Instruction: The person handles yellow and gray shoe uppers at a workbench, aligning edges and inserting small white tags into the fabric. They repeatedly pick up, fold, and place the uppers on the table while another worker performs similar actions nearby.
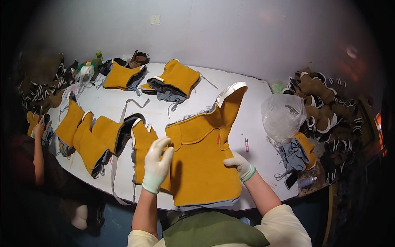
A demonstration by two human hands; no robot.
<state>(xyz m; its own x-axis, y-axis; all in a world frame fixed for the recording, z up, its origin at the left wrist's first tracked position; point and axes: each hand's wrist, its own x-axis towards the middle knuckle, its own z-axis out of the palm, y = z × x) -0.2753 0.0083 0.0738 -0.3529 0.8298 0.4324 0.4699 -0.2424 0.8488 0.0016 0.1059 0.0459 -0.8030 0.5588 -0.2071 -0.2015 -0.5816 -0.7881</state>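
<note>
- A white surface point(230, 88) stands against a pale wall point(230, 33), with yellow suede pieces spread all over it.
- My left hand point(157, 163), in a white glove, is raised with its fingers together, pinching the left edge of the big yellow upper point(201, 160).
- My right hand point(241, 164), gloved too, grips the upper's right edge; both forearms come up from below.
- The upper lies flat at the near edge of the surface, its white-trimmed tip pointing away to the wall.
- A clear bag point(282, 115) sits at the right, a brown pile point(325, 107) beyond it.
- Red snips point(246, 144) lie just right of the upper.
- Another person's arm point(38, 152) is at the far left.
</note>
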